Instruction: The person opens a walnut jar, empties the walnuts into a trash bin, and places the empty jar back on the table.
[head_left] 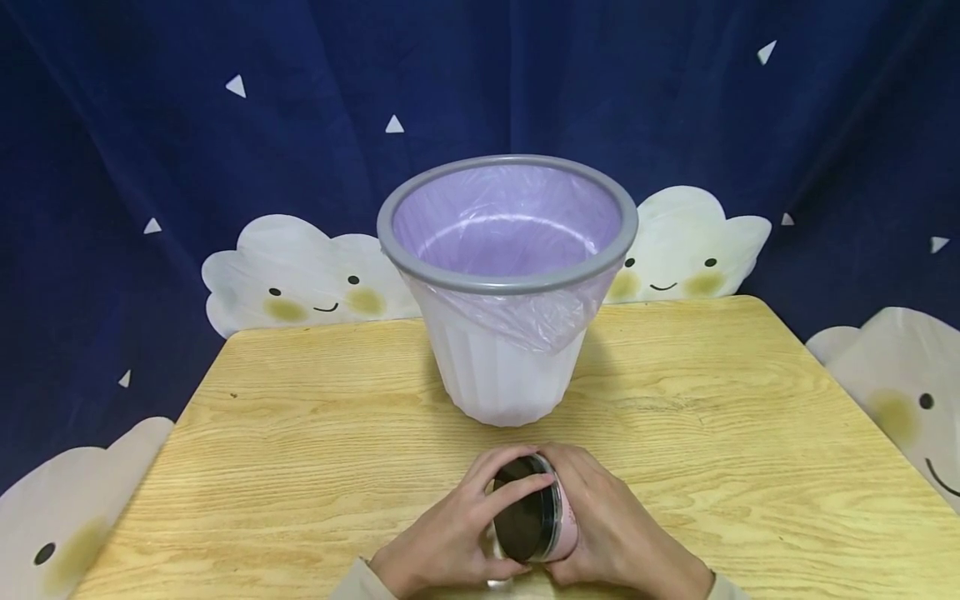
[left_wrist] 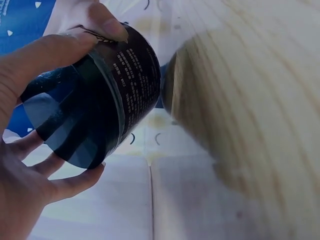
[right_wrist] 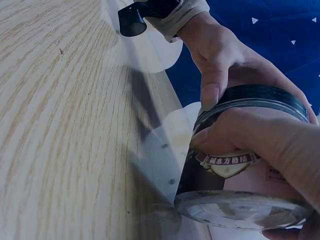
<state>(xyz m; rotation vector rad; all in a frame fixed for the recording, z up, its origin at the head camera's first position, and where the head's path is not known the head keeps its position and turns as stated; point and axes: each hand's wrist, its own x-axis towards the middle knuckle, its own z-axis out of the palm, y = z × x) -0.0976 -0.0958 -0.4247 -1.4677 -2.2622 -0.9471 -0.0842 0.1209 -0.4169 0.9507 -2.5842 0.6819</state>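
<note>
Both hands hold a clear jar [head_left: 567, 527] with a pink and dark label, tipped on its side low over the table. Its black lid [head_left: 522, 521] faces left. Around that lid curl the fingers and thumb of my left hand [head_left: 459, 527]. My right hand [head_left: 617, 523] grips the jar body from the other side. Printed text on the dark label [left_wrist: 137, 75] shows in the left wrist view. In the right wrist view the clear base [right_wrist: 245, 212] points down, and the right thumb [right_wrist: 225, 130] lies across the label; part of the jar is hidden behind that hand.
Just beyond the hands stands a white trash bin [head_left: 506, 375] with a grey rim [head_left: 517, 285] and a clear liner bag. The wooden table [head_left: 315, 450] runs back to a dark blue curtain [head_left: 450, 50] with smiling cloud shapes.
</note>
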